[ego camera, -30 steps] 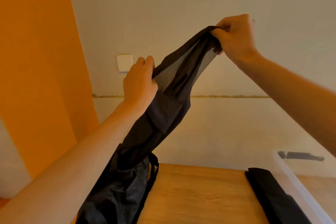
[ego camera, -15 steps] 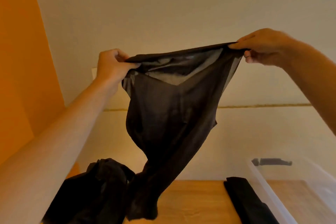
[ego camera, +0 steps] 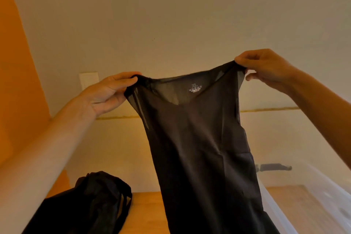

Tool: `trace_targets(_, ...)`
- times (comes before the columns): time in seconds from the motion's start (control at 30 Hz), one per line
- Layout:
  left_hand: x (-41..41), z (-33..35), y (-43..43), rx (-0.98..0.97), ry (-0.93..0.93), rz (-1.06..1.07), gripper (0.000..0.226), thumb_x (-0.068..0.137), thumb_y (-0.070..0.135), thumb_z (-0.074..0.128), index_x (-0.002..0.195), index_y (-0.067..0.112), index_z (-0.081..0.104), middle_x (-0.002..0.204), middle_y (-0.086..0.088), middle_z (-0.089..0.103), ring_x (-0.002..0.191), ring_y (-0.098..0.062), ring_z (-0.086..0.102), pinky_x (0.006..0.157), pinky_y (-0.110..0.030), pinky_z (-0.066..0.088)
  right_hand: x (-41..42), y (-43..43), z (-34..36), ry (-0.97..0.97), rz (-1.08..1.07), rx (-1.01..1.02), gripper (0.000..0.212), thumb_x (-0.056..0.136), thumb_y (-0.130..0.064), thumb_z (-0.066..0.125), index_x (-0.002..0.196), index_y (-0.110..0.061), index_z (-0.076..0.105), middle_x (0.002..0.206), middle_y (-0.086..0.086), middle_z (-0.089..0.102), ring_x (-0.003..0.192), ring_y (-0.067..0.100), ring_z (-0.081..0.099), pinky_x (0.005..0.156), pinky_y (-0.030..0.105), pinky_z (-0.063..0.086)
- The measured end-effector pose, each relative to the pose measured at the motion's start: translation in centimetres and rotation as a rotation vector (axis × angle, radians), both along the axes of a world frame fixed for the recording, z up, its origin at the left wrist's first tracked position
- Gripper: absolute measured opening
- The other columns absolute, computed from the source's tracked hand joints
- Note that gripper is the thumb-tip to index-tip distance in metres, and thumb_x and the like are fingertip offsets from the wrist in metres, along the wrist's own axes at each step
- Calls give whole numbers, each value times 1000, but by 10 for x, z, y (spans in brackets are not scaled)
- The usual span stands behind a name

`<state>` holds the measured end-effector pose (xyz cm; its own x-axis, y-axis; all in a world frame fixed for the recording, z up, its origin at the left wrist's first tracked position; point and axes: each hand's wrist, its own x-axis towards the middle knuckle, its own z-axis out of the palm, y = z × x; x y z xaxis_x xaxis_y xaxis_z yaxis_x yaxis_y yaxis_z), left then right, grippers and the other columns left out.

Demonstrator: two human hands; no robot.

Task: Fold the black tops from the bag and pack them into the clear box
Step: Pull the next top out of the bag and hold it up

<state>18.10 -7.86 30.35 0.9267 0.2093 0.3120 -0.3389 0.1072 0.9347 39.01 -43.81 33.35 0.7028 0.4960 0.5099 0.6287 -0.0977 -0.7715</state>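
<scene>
Against the wall (ego camera: pixel 171 15), left hand (ego camera: pixel 110 95) and right hand (ego camera: pixel 266 68) now pinch the black top (ego camera: pixel 199 148) spread wider.

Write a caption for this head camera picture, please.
A left hand and a right hand hold a sheer black top up by its shoulders, between a black bag and a clear box.

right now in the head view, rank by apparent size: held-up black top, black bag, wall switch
1. black top, largest, but held close to the camera
2. black bag, cut off by the frame edge
3. wall switch
</scene>
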Motion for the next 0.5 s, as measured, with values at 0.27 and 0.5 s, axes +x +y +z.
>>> trace_targets(0.27,-6,-36,-6,87,-195,299,36,87,-14,62,99,15,80,111,-8,77,113,-19,70,92,-23,57,10,3,-24,201,104,71,20,101,-15,59,116,-15,72,107,4,75,106,23,71,79,29,61)
trace_targets(0.5,-10,-48,-9,63,-316,395,27,88,-8,67,110,5,71,120,-11,74,120,-24,67,103,-34,54,3,22,-47,-92,-43,-214,26,102,-19,61,126,-26,64,95,6,73,91,20,72,79,34,62)
